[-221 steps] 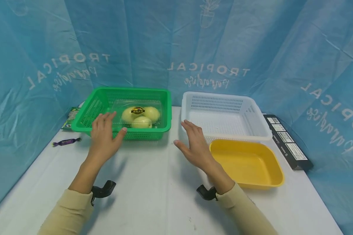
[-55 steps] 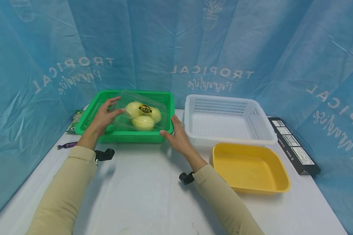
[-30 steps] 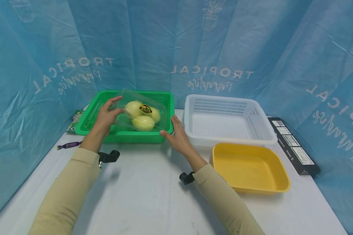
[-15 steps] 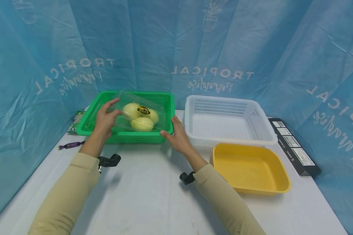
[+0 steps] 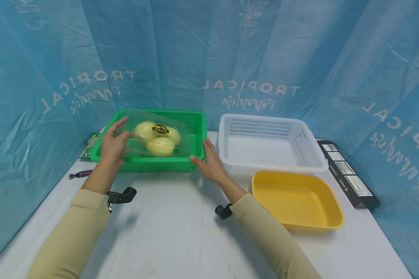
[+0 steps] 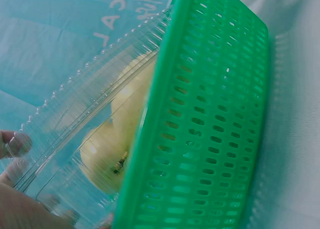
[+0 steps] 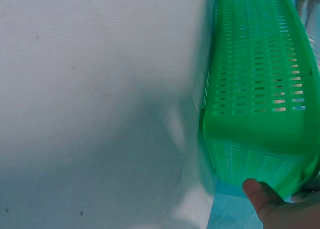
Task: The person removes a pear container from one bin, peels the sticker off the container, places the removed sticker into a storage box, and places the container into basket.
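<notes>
My left hand (image 5: 112, 145) holds the left end of a clear plastic fruit box (image 5: 160, 130) with a black and gold label. Through the lid show pale yellow-green round fruits (image 5: 160, 147). The box sits askew in the green basket (image 5: 160, 166), its left end raised; in the left wrist view the ridged plastic edge (image 6: 62, 91) stands above the basket rim, with fingertips seen through the plastic. At the basket's front right corner my right hand (image 5: 213, 162) grips, thumb on the near wall and fingers along the right side. The right wrist view shows the thumb (image 7: 257, 195) there.
A white basket (image 5: 265, 166) stands right of the green one, a yellow tray (image 5: 296, 199) in front of it. Along the right edge lies a black box (image 5: 347, 174). A purple-wrapped candy (image 5: 80, 174) and a green packet (image 5: 89, 146) lie at the left. Blue curtain hangs behind.
Earlier both hands hovered apart from the box and basket. Now the left hand holds the box and the right the basket corner. In the last half second, left hand and box shifted left.
</notes>
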`<state>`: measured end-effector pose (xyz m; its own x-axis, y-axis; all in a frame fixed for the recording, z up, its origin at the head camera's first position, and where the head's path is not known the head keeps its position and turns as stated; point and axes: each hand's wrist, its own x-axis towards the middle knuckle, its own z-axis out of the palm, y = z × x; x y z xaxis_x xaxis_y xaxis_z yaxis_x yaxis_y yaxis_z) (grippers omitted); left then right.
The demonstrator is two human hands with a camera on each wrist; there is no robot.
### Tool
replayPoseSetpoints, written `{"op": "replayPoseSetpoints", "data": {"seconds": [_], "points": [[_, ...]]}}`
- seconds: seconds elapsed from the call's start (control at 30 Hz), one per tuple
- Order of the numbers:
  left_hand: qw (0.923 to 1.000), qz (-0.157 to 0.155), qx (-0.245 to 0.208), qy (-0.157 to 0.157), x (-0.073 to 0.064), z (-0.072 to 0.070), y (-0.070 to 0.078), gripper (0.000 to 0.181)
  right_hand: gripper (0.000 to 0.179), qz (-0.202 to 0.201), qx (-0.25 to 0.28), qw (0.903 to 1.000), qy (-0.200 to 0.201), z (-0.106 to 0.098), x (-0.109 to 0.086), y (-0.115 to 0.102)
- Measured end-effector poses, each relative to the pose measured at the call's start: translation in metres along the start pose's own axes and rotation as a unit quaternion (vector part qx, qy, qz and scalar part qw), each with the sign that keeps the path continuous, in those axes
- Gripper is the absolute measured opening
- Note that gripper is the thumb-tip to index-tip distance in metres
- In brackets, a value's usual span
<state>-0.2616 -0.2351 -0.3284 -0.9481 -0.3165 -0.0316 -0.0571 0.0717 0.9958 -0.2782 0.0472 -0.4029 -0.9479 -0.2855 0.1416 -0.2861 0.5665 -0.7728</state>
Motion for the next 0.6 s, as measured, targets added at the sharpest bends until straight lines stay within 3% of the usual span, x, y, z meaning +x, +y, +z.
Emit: {"op": "replayPoseSetpoints", "data": {"seconds": [0.3, 0.6], "points": [[0.9968, 0.011, -0.071, 0.035, -0.009, -0.008, 0.013, 0.054, 0.079, -0.002, -0.003, 1.0000, -0.006, 0.000, 0.000, -0.001], [0.9937, 0.026, -0.091, 0.061, -0.023, -0.012, 0.023, 0.051, 0.080, -0.006, 0.002, 0.9999, -0.012, -0.003, -0.001, -0.001]]}}
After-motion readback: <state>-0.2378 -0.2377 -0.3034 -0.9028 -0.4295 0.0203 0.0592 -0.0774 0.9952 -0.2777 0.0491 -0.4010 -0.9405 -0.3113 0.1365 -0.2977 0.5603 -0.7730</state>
